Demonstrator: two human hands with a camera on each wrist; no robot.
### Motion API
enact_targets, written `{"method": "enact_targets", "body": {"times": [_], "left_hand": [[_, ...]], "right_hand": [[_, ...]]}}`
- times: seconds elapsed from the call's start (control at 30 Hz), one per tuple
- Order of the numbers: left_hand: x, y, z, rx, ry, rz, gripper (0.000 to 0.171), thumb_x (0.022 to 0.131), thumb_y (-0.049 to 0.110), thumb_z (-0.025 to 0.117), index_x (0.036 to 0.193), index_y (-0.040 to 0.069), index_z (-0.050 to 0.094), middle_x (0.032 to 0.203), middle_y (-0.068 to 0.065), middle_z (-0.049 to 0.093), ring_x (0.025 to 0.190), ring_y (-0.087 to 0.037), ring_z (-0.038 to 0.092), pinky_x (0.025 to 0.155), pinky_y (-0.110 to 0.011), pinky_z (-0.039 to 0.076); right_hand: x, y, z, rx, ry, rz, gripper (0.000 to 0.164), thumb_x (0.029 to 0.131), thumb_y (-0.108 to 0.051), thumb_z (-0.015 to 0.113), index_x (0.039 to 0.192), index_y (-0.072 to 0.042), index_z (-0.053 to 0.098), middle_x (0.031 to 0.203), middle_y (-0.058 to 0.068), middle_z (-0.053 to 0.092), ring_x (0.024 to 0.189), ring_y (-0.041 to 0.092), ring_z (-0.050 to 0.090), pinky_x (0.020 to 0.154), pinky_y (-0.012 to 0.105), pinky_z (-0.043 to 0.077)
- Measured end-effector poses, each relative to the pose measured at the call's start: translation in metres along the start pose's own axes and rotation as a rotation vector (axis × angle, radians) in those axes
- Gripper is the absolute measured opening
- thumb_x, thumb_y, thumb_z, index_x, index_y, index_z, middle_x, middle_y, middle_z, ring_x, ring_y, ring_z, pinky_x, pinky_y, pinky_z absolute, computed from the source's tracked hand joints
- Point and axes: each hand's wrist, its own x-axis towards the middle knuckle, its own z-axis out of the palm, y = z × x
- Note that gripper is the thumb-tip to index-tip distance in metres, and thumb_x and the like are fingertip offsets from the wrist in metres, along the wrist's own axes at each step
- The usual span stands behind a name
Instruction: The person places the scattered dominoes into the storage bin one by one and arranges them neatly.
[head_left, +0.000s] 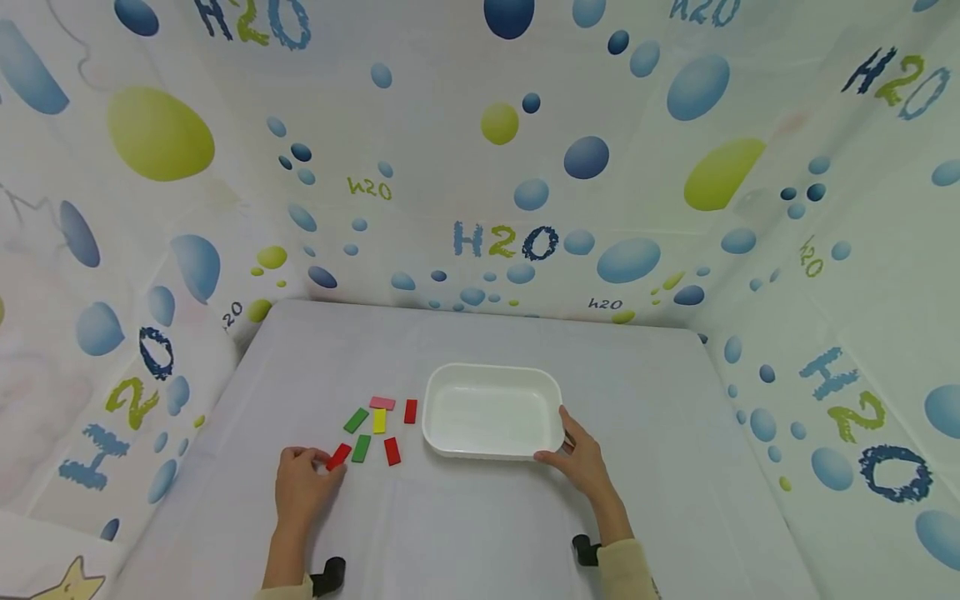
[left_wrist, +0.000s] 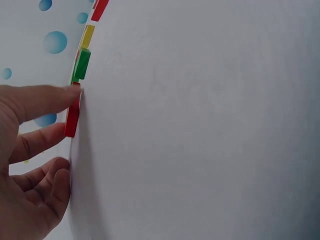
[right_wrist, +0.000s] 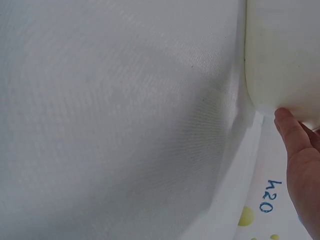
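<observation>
My left hand point(head_left: 303, 487) pinches a small red block point(head_left: 340, 455) between thumb and fingers at the table's left. In the left wrist view the thumb and a finger touch the red block point(left_wrist: 73, 117), whose long side slants up from the table. At the front right corner of an empty white plastic tray point(head_left: 491, 414), my right hand point(head_left: 585, 467) grips the rim, thumb in front and fingers at the side. The right wrist view shows that hand point(right_wrist: 302, 155) against the tray's outer wall point(right_wrist: 280, 65); some fingers are hidden.
Left of the tray lie two green blocks, one nearer point(head_left: 361, 448) and one farther point(head_left: 356, 419), a yellow block point(head_left: 379, 421), a pink block point(head_left: 382, 402) and two more red blocks, front point(head_left: 392, 451) and back point(head_left: 410, 411). A patterned curtain point(head_left: 435, 150) surrounds the white table point(head_left: 495, 533).
</observation>
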Motion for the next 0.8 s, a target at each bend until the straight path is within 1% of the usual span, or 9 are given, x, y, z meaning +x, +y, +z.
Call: {"method": "enact_targets", "body": {"times": [0.1, 0.2, 0.3, 0.37, 0.53, 0.6, 0.7, 0.8], "left_hand": [[-0.001, -0.001, -0.003, 0.002, -0.057, -0.006, 0.035, 0.078, 0.017, 0.077, 0.100, -0.006, 0.063, 0.112, -0.025, 0.048, 0.101, -0.038, 0.048, 0.087, -0.051, 0.048], [0.003, -0.005, -0.006, 0.002, -0.129, 0.030, 0.049, 0.077, 0.019, 0.079, 0.116, -0.003, 0.059, 0.108, -0.021, 0.051, 0.095, -0.031, 0.050, 0.080, -0.044, 0.052], [0.010, -0.010, -0.009, -0.003, -0.203, 0.074, 0.065, 0.076, 0.019, 0.081, 0.133, 0.004, 0.052, 0.106, -0.016, 0.054, 0.091, -0.025, 0.049, 0.072, -0.032, 0.048], [0.015, -0.013, -0.010, -0.008, -0.238, 0.097, 0.071, 0.076, 0.018, 0.082, 0.138, 0.006, 0.050, 0.105, -0.014, 0.054, 0.088, -0.023, 0.049, 0.070, -0.028, 0.045], [0.023, -0.015, -0.012, -0.010, -0.283, 0.128, 0.072, 0.074, 0.017, 0.083, 0.137, 0.006, 0.052, 0.104, -0.014, 0.056, 0.084, -0.021, 0.051, 0.072, -0.029, 0.047], [0.024, -0.015, -0.012, -0.012, -0.295, 0.127, 0.071, 0.073, 0.016, 0.083, 0.137, 0.006, 0.053, 0.104, -0.014, 0.056, 0.084, -0.021, 0.051, 0.073, -0.030, 0.048], [0.025, -0.013, -0.012, -0.022, -0.303, 0.117, 0.069, 0.074, 0.013, 0.083, 0.136, 0.004, 0.054, 0.104, -0.016, 0.056, 0.084, -0.022, 0.051, 0.073, -0.031, 0.048], [0.025, -0.011, -0.013, -0.036, -0.302, 0.111, 0.063, 0.075, 0.009, 0.081, 0.132, 0.002, 0.057, 0.104, -0.017, 0.055, 0.084, -0.022, 0.051, 0.073, -0.031, 0.047]], "right_hand": [[0.000, 0.000, 0.000, 0.020, -0.006, 0.003, 0.100, 0.073, -0.020, 0.086, 0.151, 0.001, 0.028, 0.155, 0.021, 0.032, 0.138, 0.038, 0.040, 0.104, 0.037, 0.043], [0.000, 0.000, -0.001, 0.028, -0.008, 0.006, 0.100, 0.073, -0.021, 0.086, 0.152, 0.000, 0.028, 0.156, 0.021, 0.031, 0.139, 0.038, 0.040, 0.104, 0.038, 0.043], [0.000, -0.001, -0.001, 0.016, -0.006, 0.011, 0.101, 0.073, -0.022, 0.086, 0.152, 0.000, 0.028, 0.156, 0.020, 0.032, 0.138, 0.037, 0.041, 0.104, 0.037, 0.043], [0.000, -0.001, -0.001, 0.011, -0.004, 0.009, 0.101, 0.072, -0.023, 0.086, 0.152, 0.000, 0.028, 0.155, 0.020, 0.032, 0.138, 0.037, 0.041, 0.103, 0.036, 0.043], [-0.001, 0.000, 0.000, 0.006, 0.001, -0.013, 0.101, 0.071, -0.021, 0.087, 0.151, 0.002, 0.028, 0.154, 0.022, 0.033, 0.137, 0.040, 0.042, 0.102, 0.039, 0.044], [-0.001, 0.000, 0.000, 0.005, 0.000, -0.015, 0.101, 0.071, -0.021, 0.086, 0.151, 0.002, 0.028, 0.154, 0.023, 0.033, 0.136, 0.041, 0.042, 0.102, 0.040, 0.044], [-0.001, -0.001, 0.000, 0.015, -0.002, 0.005, 0.101, 0.071, -0.019, 0.087, 0.151, 0.001, 0.028, 0.155, 0.021, 0.032, 0.137, 0.039, 0.042, 0.102, 0.038, 0.044], [0.000, -0.001, 0.000, 0.015, -0.005, 0.015, 0.101, 0.072, -0.019, 0.086, 0.152, 0.000, 0.028, 0.155, 0.021, 0.032, 0.138, 0.038, 0.042, 0.103, 0.038, 0.043]]}}
